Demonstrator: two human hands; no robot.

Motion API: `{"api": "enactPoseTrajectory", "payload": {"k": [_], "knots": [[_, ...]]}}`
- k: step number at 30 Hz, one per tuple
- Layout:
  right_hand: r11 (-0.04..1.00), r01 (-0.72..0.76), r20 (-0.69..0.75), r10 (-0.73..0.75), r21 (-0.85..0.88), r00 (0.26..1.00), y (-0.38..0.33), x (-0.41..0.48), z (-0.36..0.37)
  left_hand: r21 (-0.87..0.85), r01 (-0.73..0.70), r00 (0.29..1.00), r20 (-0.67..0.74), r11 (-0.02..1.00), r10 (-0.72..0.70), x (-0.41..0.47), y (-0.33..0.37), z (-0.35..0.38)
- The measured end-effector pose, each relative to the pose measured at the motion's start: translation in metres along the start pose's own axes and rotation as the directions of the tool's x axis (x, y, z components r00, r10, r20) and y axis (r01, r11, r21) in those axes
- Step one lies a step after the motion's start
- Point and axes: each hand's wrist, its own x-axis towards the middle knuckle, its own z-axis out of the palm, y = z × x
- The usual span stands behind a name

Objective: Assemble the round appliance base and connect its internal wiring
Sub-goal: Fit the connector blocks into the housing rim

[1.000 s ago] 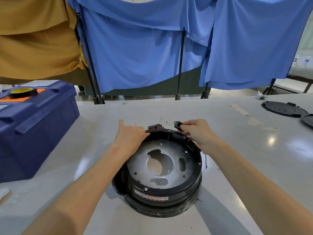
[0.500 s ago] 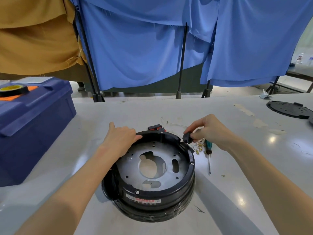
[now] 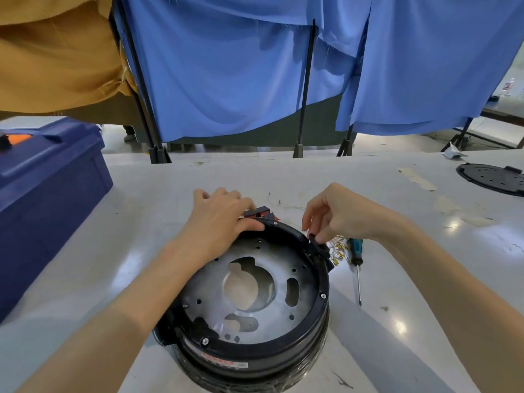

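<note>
Black base point(image 3: 283, 353) with silver plate point(image 3: 300, 268) and a red-lettered white label point(image 3: 224, 363); teal-handled screwdriver point(image 3: 356, 252); navy box point(image 3: 48, 194); blue drapes point(image 3: 226, 66); pale grey counter point(image 3: 141, 222).

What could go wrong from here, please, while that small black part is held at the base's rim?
The right hand pinches the small black part at the round base rim, with the brass-tipped wires lying just outside it; one might get trapped beneath the part.
The screwdriver lies close beside the right wrist and could be knocked and roll off.
</note>
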Motion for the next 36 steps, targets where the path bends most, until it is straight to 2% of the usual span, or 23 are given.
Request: {"api": "enactPoseTrajectory", "payload": {"k": [2,4,7,13,15,20,24,28,36], "knots": [[1.0,-0.006,-0.005,0.006,-0.017,1.0,0.0,0.004,0.002,-0.277,-0.073,0.997,0.0,0.958,0.076,0.009,0.021,-0.002],[0.999,0.001,-0.019,-0.002,-0.048,1.0,0.0,0.007,0.003,-0.448,-0.082,0.991,0.062,0.89,0.122,0.016,0.039,0.0],[0.999,-0.015,-0.022,0.014,-0.033,1.0,0.0,0.006,0.003,-0.573,-0.023,0.985,0.127,0.819,0.116,0.021,0.053,0.009],[0.999,-0.015,-0.072,0.018,0.044,0.997,0.002,-0.001,0.004,-0.77,0.042,0.983,0.147,0.636,0.112,0.02,0.053,0.014],[0.997,-0.014,-0.081,0.021,0.08,0.997,0.002,-0.004,0.003,-0.797,0.049,0.98,0.153,0.603,0.123,0.019,0.052,0.013],[0.998,-0.014,-0.085,0.02,0.069,0.996,0.001,-0.005,0.007,-0.795,0.041,0.981,0.148,0.605,0.129,0.02,0.054,0.016],[0.991,-0.023,-0.094,0.035,0.132,0.995,0.007,-0.009,0.007,-0.807,0.045,0.979,0.152,0.588,0.134,0.02,0.051,0.019],[0.954,-0.074,-0.034,0.087,0.291,0.996,0.011,-0.019,0.01,-0.821,0.049,0.981,0.147,0.569,0.128,0.02,0.051,0.02],[0.927,-0.168,-0.094,0.211,0.336,0.973,0.01,-0.02,0.019,-0.835,0.062,0.978,0.161,0.546,0.136,0.02,0.053,0.019]]}}
